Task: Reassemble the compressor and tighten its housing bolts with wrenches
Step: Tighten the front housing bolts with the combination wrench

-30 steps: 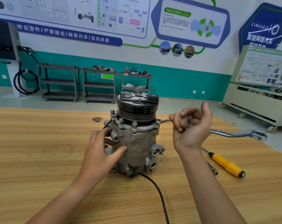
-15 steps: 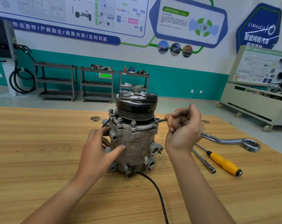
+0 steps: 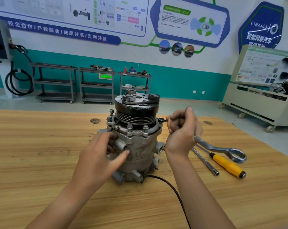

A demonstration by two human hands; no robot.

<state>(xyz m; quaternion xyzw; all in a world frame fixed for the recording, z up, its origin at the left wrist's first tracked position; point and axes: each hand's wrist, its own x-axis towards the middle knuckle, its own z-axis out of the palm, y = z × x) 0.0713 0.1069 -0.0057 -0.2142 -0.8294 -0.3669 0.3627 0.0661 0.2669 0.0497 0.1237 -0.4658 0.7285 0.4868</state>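
Compressor [image 3: 136,146]: upright at the centre of the wooden table [image 3: 41,154], black grooved pulley on top; body plate not legible.
Housing bolts [image 3: 129,127]: hex heads stand round the flange below the pulley.
Left hand [image 3: 98,156]: fingers bent round the housing's left side, thumb straight on the front.
Right hand [image 3: 181,134]: fingers curled tight round the wrench [image 3: 222,149] shank.
Wrench: small ring end at the right flange bolt; large ring end free above the table.
Wall writing: banner [image 3: 57,30] "校企合作/产教融合/成果共享/互利共赢"; blue panel [image 3: 262,27] "LYNK&CO", "智能网联汽车".
Table, right: yellow-handled screwdriver [image 3: 227,166] just beside a slim socket bar [image 3: 204,160].

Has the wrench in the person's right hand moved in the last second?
Yes. The wrench has swung toward the person about the compressor bolt. Its free ring end now sits by the yellow screwdriver, having been well beyond it before.
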